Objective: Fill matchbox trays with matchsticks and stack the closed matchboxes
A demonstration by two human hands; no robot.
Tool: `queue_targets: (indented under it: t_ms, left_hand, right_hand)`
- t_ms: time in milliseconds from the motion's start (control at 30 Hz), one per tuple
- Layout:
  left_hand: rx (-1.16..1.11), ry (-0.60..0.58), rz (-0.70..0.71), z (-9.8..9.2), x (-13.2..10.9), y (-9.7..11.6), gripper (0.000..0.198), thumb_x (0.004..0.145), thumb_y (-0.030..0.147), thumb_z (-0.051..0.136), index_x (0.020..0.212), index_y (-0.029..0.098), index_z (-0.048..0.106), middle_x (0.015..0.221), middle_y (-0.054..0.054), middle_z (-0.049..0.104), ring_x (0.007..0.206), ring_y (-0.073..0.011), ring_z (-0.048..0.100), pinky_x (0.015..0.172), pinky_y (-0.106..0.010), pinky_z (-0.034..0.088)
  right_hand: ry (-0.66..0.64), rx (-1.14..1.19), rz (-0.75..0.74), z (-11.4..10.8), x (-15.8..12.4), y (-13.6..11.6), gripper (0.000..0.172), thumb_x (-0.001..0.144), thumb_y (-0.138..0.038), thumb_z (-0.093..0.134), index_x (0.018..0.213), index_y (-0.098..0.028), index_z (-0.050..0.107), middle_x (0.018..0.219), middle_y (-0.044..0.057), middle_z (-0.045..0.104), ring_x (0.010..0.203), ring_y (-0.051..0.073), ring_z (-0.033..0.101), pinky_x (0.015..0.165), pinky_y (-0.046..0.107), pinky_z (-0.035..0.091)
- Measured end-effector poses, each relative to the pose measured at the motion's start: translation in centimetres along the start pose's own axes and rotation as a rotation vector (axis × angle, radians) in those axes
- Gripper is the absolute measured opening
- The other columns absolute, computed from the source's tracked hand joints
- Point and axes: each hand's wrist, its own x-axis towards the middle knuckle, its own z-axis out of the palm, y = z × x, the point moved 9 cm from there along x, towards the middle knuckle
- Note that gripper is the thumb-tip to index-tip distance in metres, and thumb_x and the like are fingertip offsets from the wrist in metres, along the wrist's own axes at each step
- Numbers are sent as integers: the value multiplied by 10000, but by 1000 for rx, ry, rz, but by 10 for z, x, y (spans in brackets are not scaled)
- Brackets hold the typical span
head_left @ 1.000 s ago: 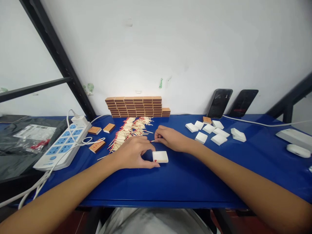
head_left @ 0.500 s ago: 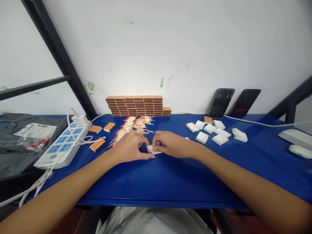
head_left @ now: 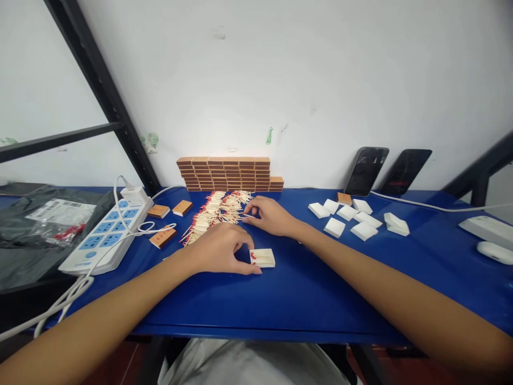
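My left hand (head_left: 224, 248) has its thumb and index finger closed around the left end of a small white matchbox tray (head_left: 267, 258). The tray lies on the blue table, with a few red-headed matches in it. Over the right edge of a heap of loose matches (head_left: 210, 211), my right hand (head_left: 268, 215) pinches what looks like a match between thumb and fingers. How many it holds is hidden. Most match heads in the heap point left.
Brown matchboxes (head_left: 226, 174) form a stacked wall behind the heap. Several white trays (head_left: 364, 231) lie at right before two phones (head_left: 366, 171). Loose matchboxes (head_left: 162, 237), a power strip (head_left: 106, 232) with white cables and a grey plastic bag (head_left: 24, 251) are at left.
My right hand has left the tray and moved up and slightly left to the match heap. My left hand stays at the tray, which now shows its matches more fully.
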Motion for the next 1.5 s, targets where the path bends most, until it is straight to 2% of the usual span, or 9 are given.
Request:
queue_targets:
  t_ms: [100,233,400,567,700,800,1000,1167,1500]
  left_hand:
    - [1,-7,0,1,0,0,431,771,617,817,871,199,786,617,26,561,591,-127,530,597,-278,345]
    - [6,-8,-14,-2,0,-3,446,774,622,815,898,195,790,650,20,598,609,-130,552,604,-275,358]
    - [58,4,-70,-9,1,-12,430,779,608,817,891,193,788,660,19,618,608,-133,562,607,-276,356]
    - [98,45,-153,-16,0,-25,422,801,619,792,861,201,775,665,10,644,602,-143,565,598,-277,338]
    - [121,55,-217,-18,0,-31,425,796,627,789,837,204,776,641,3,633,585,-146,544,573,-277,308]
    - [118,54,-245,-19,0,-33,430,790,637,787,835,210,781,606,9,607,567,-145,528,555,-276,290]
    - [27,-13,-136,-11,1,-19,409,781,592,820,884,199,779,631,26,613,563,-124,539,572,-266,337]
    - [51,-24,-87,-8,1,-13,438,785,619,808,911,199,784,650,20,611,601,-138,557,606,-280,358]
    - [30,-8,-73,-10,1,-13,417,780,609,811,886,207,783,639,25,606,585,-127,543,596,-281,352]
  right_hand:
    - [-31,-37,-17,8,2,-5,86,930,-252,724,892,-176,711,869,31,652,829,155,576,712,262,390]
    - [-103,-107,53,10,-5,1,119,985,-247,657,893,-175,682,946,52,643,873,166,599,730,266,403]
    - [-140,-168,89,-12,-24,1,122,1024,-252,580,973,-180,664,1036,68,619,850,170,590,753,287,419]
    - [-177,-112,18,-33,-38,-23,137,1012,-279,580,939,-194,659,1005,59,619,839,172,582,750,297,428]
    - [-282,-113,-2,-21,-47,-40,89,982,-208,612,927,-191,680,998,65,641,814,171,581,724,298,409]
    - [-290,-71,-23,-11,-45,-45,90,975,-205,626,917,-183,691,957,55,650,807,161,576,725,288,404]
    - [-38,-23,59,-11,-12,-24,151,938,-311,697,881,-172,717,858,29,666,759,141,570,675,267,380]
    - [-144,-71,57,11,-6,-15,128,949,-250,678,847,-176,703,852,31,690,793,146,590,699,260,378]
    - [-79,-139,93,-1,-1,15,107,977,-260,669,918,-171,667,956,47,641,819,154,583,751,264,407]
